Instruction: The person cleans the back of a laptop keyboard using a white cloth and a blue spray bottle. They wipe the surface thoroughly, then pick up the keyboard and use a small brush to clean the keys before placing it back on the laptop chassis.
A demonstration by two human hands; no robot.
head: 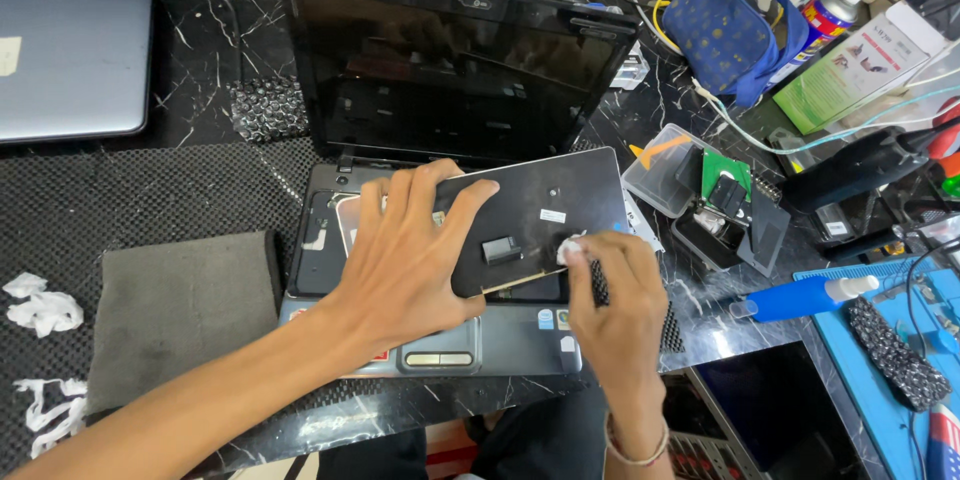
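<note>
Black marble-veined worktop (210, 50) under bright light, partly covered by a dark mesh mat (120, 190).

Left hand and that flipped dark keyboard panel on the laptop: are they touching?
Touching. The head view shows the left hand spread flat on the keyboard panel, fingers pressed onto its left end with no gap, while the right hand holds a white wad against it.

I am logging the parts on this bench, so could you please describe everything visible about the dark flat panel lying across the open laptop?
The dark flat rectangular panel looks like a keyboard turned back-side up: matte black, dusty, with a small white sticker and a short black ribbon tab near its lower edge. It lies tilted across the open black laptop's base, its right end raised. The left hand presses flat on its left part; the right hand holds a small white wad against its lower edge.
</note>
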